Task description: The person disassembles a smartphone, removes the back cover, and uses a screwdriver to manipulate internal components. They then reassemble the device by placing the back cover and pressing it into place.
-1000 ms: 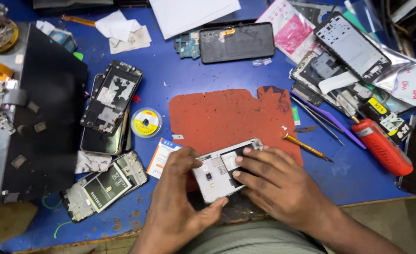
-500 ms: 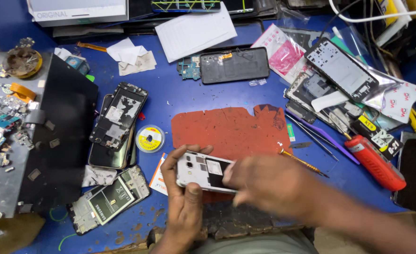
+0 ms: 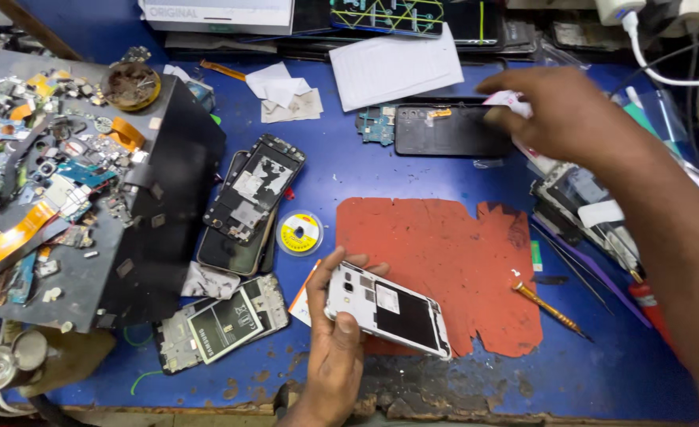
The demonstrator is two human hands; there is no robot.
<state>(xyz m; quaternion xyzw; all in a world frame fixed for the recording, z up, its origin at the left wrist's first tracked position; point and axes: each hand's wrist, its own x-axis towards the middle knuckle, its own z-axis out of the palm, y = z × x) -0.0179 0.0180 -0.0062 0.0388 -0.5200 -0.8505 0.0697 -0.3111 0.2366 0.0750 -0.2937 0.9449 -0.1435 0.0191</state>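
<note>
**Left hand grips an opened white phone; right hand reaches to the far side of the bench**

The left hand [image 3: 335, 348] closes around one end of a white phone [image 3: 387, 309], thumb lying across its upper face and fingers curled under the edge, a firm grasp. The phone is held tilted just above the near edge of the blue workbench [image 3: 413, 178], over the near-left corner of a ragged red mat [image 3: 444, 265]. Its back cover is off: a white frame surrounds a black battery bay, with a pale label and small camera openings towards the held end.

The right hand [image 3: 551, 111] stretches to the far-right part of the bench, fingers loosely bent and pointing down, their tips at the right end of a black phone back [image 3: 444, 130] and a pink-and-white packet; whether they pinch anything I cannot tell.

Near the mat's right edge lies a small orange-handled screwdriver [image 3: 551, 308]. Left of the mat sits a yellow solder-wire spool [image 3: 300, 232], then a stack of stripped phone frames [image 3: 251, 202]. The bench's left side carries a dark tray [image 3: 160, 237] strewn with tiny parts.
</note>
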